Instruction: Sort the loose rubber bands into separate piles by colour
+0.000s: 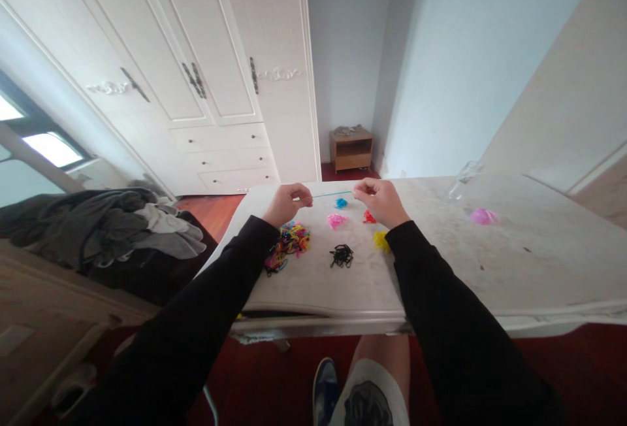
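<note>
The left hand [294, 204] and the right hand [377, 198] each pinch one end of a thin blue band [333, 194], drawn straight over the table [431, 276], near the blue pile [341, 204]. It seems very light, soft and stretchy, so its ends are best to hold.

Beside our left hand [290, 205], our sleeve [247, 253] partly hides the multicoloured pile [296, 240]; rightward, the desk [539, 262] is cut off.

The whitish table [441, 282] bears a multicoloured pile [294, 239], six single-coloured clusters [341, 256] and a clear bottle [464, 181].
</note>
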`<control>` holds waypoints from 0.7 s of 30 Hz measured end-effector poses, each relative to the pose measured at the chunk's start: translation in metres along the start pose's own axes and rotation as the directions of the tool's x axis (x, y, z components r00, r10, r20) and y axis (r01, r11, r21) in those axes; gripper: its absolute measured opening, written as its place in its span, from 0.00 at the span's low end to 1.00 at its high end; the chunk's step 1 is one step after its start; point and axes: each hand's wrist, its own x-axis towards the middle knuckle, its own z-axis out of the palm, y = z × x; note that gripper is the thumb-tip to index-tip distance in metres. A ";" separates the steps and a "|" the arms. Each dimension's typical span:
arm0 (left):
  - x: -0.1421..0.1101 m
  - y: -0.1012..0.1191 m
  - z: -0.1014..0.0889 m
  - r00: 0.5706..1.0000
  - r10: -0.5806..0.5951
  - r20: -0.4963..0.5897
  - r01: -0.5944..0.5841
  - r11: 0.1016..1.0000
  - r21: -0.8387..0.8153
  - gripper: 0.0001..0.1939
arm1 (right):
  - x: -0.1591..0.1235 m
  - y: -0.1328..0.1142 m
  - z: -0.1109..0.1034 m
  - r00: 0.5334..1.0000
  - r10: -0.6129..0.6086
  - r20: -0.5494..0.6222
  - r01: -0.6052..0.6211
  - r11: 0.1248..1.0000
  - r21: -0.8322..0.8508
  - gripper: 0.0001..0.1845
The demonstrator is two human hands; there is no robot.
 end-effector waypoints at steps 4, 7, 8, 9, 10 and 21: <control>-0.003 0.004 0.011 0.999 0.020 0.029 -0.019 0.999 -0.035 0.06 | -0.002 0.002 0.004 0.999 -0.017 0.032 0.016 1.000 0.024 0.09; -0.009 0.009 0.024 0.995 0.047 0.092 -0.042 0.998 -0.054 0.06 | -0.003 0.003 0.011 0.991 -0.067 0.119 0.073 0.996 -0.046 0.09; -0.010 0.009 0.026 0.995 0.043 0.092 -0.037 0.997 -0.066 0.07 | -0.003 0.003 0.012 0.987 -0.082 0.140 0.094 0.993 -0.077 0.09; -0.011 0.009 0.028 0.996 0.027 0.082 -0.020 0.996 -0.086 0.08 | -0.002 0.002 0.011 0.986 -0.095 0.140 0.111 0.988 -0.107 0.09; -0.012 0.008 0.028 0.998 0.002 0.067 0.005 0.994 -0.113 0.09 | 0.000 0.001 0.010 0.988 -0.103 0.117 0.120 0.983 -0.141 0.09; -0.010 -0.005 0.023 0.988 -0.154 -0.024 0.139 0.941 -0.309 0.24 | 0.058 0.008 0.014 0.942 0.161 0.294 0.056 0.789 -0.612 0.06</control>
